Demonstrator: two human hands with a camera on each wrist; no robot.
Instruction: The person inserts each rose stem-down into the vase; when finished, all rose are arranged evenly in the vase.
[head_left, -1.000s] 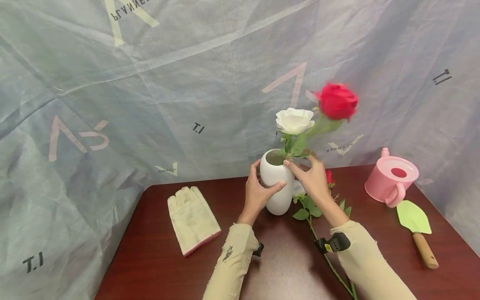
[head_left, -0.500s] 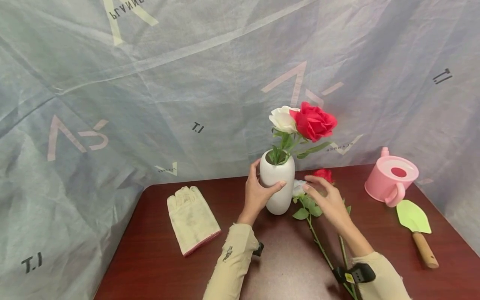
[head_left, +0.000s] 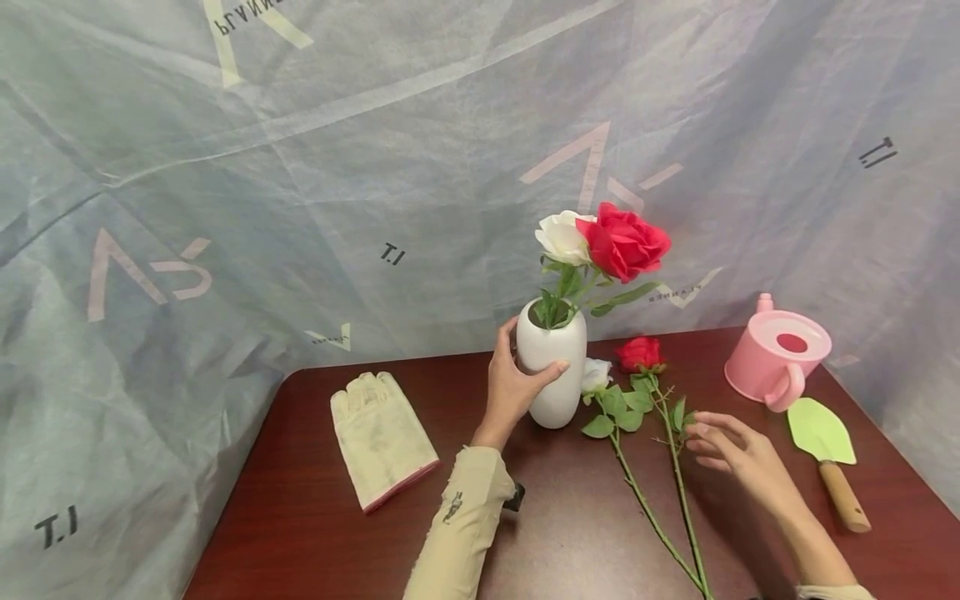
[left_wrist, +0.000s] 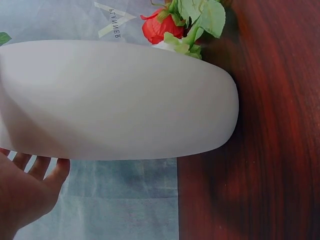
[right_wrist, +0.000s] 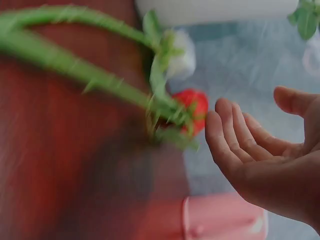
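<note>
My left hand (head_left: pixel 516 387) grips the side of a white vase (head_left: pixel 557 375), its thumb across the front. The vase stands upright on the table and fills much of the left wrist view. Out of its mouth rise a white rose (head_left: pixel 561 237) and a red rose (head_left: pixel 626 243) with green leaves; their lower stems are hidden inside. To the right of the vase lie another white rose (head_left: pixel 597 375) and another red rose (head_left: pixel 640 354), long stems toward me. Close beside the red one's stem is my right hand (head_left: pixel 738 460), fingers relaxed, holding nothing.
A pair of cream work gloves (head_left: pixel 386 442) lies at the left of the dark red table (head_left: pixel 300 533). On the right stand a pink watering can (head_left: pixel 772 362) and a green trowel (head_left: pixel 822 432) with a wooden handle. A grey printed sheet (head_left: pixel 300 208) hangs behind.
My right hand has let go of the red rose, which now leans in the vase beside the white one. It has drawn back right and toward me. The left hand stays on the vase.
</note>
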